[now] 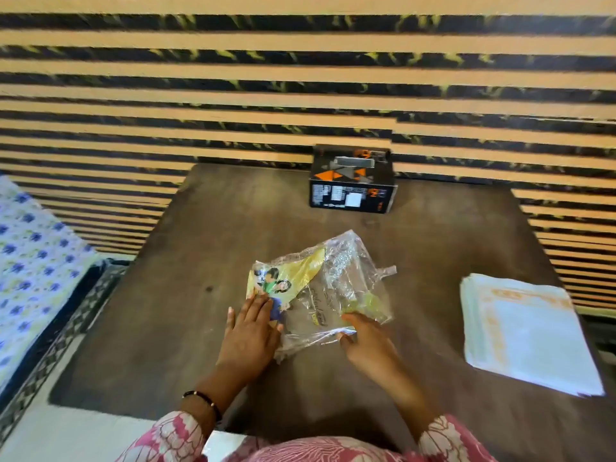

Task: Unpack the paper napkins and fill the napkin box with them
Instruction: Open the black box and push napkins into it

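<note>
**Head view: empty wrapper under both palms, napkins not yet boxed**

Head camera shows me my left hand [250,328] lying flat, fingers spread, on the printed corner of the crumpled clear plastic wrapper with yellow and green printing [321,288]. It presses down and grips nothing. My right hand [361,338] rests with loosely curled fingers on the wrapper's near edge; I cannot tell whether it pinches the film or only touches it.

The wrapper looks emptied and flattened on the dark brown wooden table [206,248]. The square stack of white paper napkins with orange border print [530,331] sits well apart to my right, near the table's right edge. The black cardboard box with orange triangles [351,181] stands at the far edge by the striped wall, its top apparently closed; I take it for the napkin box.

Risks as I judge them:
- The stack lies close to the edge, and its lower corner looks nearest the drop. A careless sweep of my right arm could push sheets off.
- Thin film may cling to a palm and drag along when I lift, or slide into the stack.
- Grabbing the whole stack one-handed could fan or crease it.
- If the box's opening is narrow, forcing in too many napkins at once could crumple them.
</note>
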The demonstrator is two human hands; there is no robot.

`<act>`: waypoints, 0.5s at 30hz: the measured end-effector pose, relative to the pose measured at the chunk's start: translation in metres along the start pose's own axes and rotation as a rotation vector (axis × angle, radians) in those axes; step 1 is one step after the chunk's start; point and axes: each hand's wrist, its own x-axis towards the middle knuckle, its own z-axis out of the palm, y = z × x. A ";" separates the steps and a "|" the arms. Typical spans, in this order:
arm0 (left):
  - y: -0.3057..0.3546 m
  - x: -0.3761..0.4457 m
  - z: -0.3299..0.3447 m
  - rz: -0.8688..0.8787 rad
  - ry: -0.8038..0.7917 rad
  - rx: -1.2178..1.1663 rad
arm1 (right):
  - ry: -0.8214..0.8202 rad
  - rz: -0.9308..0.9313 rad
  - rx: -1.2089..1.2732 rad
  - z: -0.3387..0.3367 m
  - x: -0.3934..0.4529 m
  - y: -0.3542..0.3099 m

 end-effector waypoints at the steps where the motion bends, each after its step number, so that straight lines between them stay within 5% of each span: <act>1: -0.012 -0.005 -0.004 -0.025 0.001 0.000 | -0.018 -0.018 -0.029 0.006 0.006 -0.008; 15: -0.130 -0.050 -0.060 -0.336 0.003 -0.019 | -0.123 -0.296 -0.352 0.085 0.084 -0.154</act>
